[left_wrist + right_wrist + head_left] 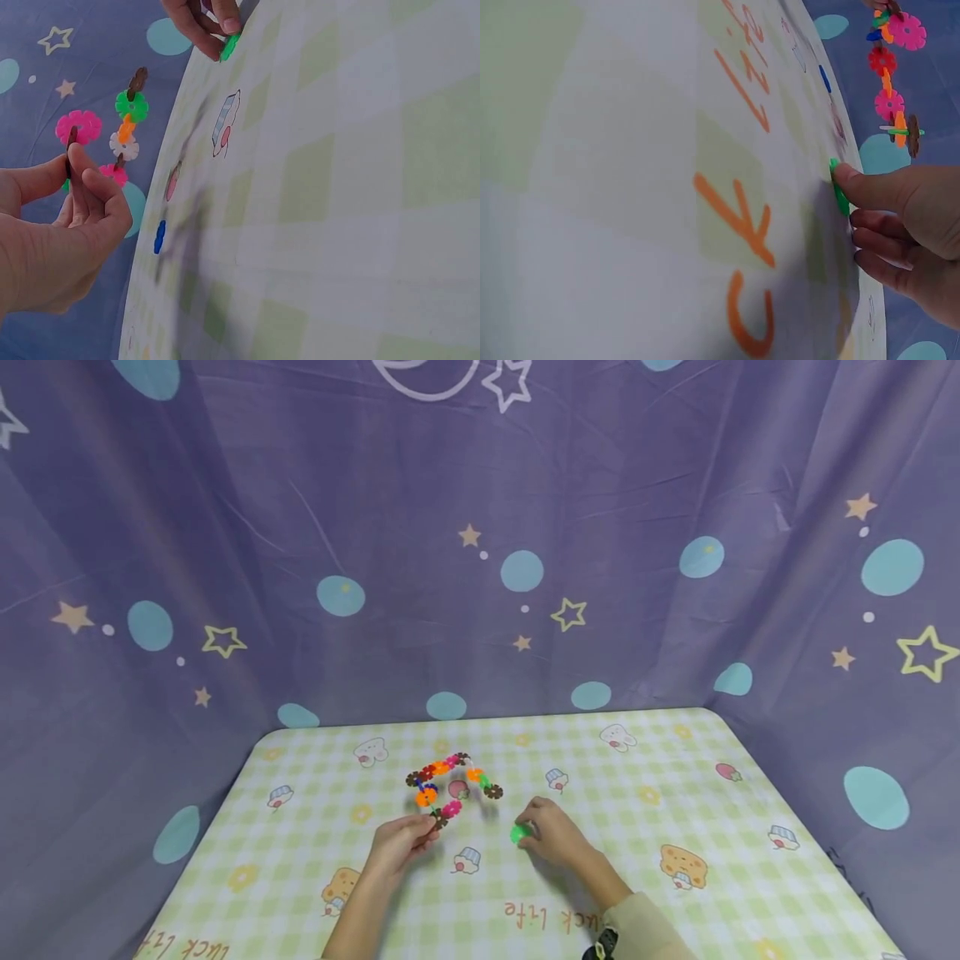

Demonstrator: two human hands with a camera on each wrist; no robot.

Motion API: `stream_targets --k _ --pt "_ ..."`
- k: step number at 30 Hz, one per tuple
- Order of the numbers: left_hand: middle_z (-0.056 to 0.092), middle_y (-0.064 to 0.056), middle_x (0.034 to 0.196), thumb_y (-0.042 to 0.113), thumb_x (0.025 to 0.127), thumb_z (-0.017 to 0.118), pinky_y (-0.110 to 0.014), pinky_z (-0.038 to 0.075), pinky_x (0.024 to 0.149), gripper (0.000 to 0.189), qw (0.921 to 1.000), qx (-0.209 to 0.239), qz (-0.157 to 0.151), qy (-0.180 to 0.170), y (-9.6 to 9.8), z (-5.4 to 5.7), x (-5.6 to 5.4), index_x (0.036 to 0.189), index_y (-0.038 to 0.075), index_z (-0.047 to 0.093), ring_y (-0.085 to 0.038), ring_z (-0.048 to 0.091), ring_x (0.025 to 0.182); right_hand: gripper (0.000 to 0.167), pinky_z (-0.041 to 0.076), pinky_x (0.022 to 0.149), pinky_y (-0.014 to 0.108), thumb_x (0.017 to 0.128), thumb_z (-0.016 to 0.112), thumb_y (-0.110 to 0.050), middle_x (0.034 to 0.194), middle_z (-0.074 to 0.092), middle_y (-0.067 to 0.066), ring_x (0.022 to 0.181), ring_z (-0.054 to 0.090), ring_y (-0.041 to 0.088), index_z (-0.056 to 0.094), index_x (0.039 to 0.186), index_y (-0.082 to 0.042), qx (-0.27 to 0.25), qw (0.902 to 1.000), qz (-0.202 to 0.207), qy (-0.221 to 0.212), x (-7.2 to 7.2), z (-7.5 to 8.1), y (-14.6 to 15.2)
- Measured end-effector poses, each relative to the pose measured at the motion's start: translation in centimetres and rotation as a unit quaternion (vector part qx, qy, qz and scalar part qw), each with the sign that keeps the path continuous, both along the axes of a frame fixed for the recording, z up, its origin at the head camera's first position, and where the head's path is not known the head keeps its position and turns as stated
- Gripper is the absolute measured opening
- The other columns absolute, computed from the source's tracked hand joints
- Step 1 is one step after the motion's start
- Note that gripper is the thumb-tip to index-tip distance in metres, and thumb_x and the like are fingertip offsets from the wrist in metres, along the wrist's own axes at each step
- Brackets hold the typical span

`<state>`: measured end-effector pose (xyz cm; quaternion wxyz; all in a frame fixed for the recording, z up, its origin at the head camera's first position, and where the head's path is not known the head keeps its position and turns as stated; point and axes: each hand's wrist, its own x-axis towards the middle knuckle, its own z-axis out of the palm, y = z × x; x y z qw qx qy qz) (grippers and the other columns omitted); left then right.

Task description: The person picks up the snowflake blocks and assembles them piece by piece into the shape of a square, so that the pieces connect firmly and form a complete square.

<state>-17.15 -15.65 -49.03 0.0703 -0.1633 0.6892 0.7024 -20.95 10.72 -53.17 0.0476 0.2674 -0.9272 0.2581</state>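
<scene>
My left hand (402, 843) pinches a brown notched disc (71, 146) at the near end of a chain of linked plastic snowflake discs (440, 767). The chain is held up off the table and bends round, with pink, orange, red, white, green and brown discs in it. Its other end is a brown disc (492, 792), beside a green one (132, 106). To the right, my right hand (555, 831) pinches a single green snowflake disc (839, 187) between thumb and fingers, low over the tablecloth. Whether that disc touches the cloth I cannot tell.
A loose blue disc (160, 237) lies on the table below the chain. The table (585, 752) wears a green-checked cloth printed with cupcakes, bears and lettering. Behind it hangs a purple curtain (420, 652) with stars and blue spots.
</scene>
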Motion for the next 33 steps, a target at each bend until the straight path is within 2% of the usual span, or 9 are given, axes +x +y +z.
stream_targets --k 4,10,18,20,22,25,27,31,33 --pt "0.07 -0.002 0.079 0.009 0.086 0.067 -0.023 0.055 0.07 0.034 1.0 0.0 -0.002 -0.002 -0.1 -0.1 0.0 0.113 -0.011 0.061 -0.009 0.065 0.071 0.025 0.051 0.072 0.024 0.072 0.082 -0.019 0.086 0.061 -0.001 0.078 0.053 0.008 0.071 0.091 -0.008 -0.013 0.9999 -0.001 -0.011 0.0 -0.1 -0.4" --pt "0.071 -0.002 0.079 0.008 0.086 0.067 -0.024 0.056 0.07 0.035 1.0 0.003 -0.006 -0.001 0.1 -0.2 0.1 0.114 -0.012 0.061 -0.009 0.064 0.07 0.021 0.048 0.065 0.019 0.073 0.081 -0.011 0.079 0.065 -0.002 0.07 0.053 0.002 0.065 0.085 -0.012 -0.08 0.9945 0.013 -0.066 0.3 -0.1 -0.9" --pt "0.071 -0.004 0.083 0.008 0.088 0.065 -0.023 0.056 0.071 0.034 0.9999 0.003 -0.013 -0.004 0.3 -0.2 0.3 0.115 -0.012 0.059 -0.009 0.064 0.072 0.012 0.051 0.057 0.017 0.077 0.076 -0.003 0.075 0.069 0.004 0.06 0.057 -0.002 0.07 0.087 -0.008 -0.195 0.974 0.0 -0.115 1.2 0.6 -2.4" --pt "0.07 -0.004 0.082 0.007 0.089 0.064 -0.023 0.056 0.07 0.033 0.9999 0.001 -0.012 0.0 0.4 -0.2 0.3 0.114 -0.013 0.059 -0.009 0.063 0.071 0.012 0.054 0.055 0.02 0.078 0.075 -0.004 0.076 0.071 0.009 0.059 0.062 0.005 0.071 0.089 -0.004 -0.241 0.9593 -0.019 -0.145 1.4 1.1 -3.0" --pt "0.069 -0.003 0.08 0.006 0.089 0.063 -0.023 0.056 0.07 0.031 0.9999 -0.003 -0.01 0.007 0.5 -0.2 0.4 0.113 -0.014 0.059 -0.009 0.063 0.07 0.013 0.056 0.053 0.024 0.079 0.075 -0.005 0.077 0.072 0.013 0.058 0.066 0.013 0.071 0.091 -0.001 -0.292 0.9386 -0.049 -0.177 1.4 1.8 -3.7" --pt "0.068 -0.003 0.079 0.006 0.09 0.062 -0.024 0.056 0.069 0.03 0.9997 -0.017 -0.011 0.016 0.7 -0.1 0.5 0.112 -0.015 0.06 -0.008 0.062 0.069 0.018 0.059 0.056 0.032 0.08 0.074 -0.004 0.079 0.072 0.017 0.058 0.069 0.019 0.07 0.095 0.004 -0.37 0.8951 -0.104 -0.227 1.4 2.8 -4.7" --pt "0.068 -0.004 0.08 0.006 0.091 0.062 -0.024 0.057 0.069 0.03 0.9994 -0.025 -0.013 0.018 0.9 0.1 0.6 0.112 -0.016 0.06 -0.008 0.062 0.069 0.02 0.06 0.059 0.033 0.08 0.074 -0.003 0.079 0.073 0.016 0.057 0.069 0.016 0.07 0.097 0.005 -0.402 0.8719 -0.132 -0.246 1.4 3.3 -5.1" --pt "0.069 -0.007 0.083 0.006 0.091 0.062 -0.025 0.057 0.071 0.031 0.9993 -0.031 -0.018 0.012 1.2 0.2 0.6 0.114 -0.015 0.06 -0.007 0.061 0.069 0.022 0.06 0.06 0.031 0.08 0.073 -0.003 0.078 0.074 0.015 0.057 0.069 0.012 0.069 0.099 0.008 -0.442 0.8424 -0.15 -0.269 1.3 3.6 -5.6" --pt "0.069 -0.007 0.085 0.007 0.091 0.062 -0.026 0.058 0.073 0.031 0.9991 -0.036 -0.019 0.007 1.3 0.2 0.6 0.114 -0.014 0.06 -0.008 0.061 0.07 0.022 0.059 0.059 0.029 0.08 0.073 -0.003 0.077 0.074 0.014 0.057 0.069 0.012 0.069 0.099 0.008 -0.452 0.8359 -0.15 -0.273 1.3 3.7 -5.8"
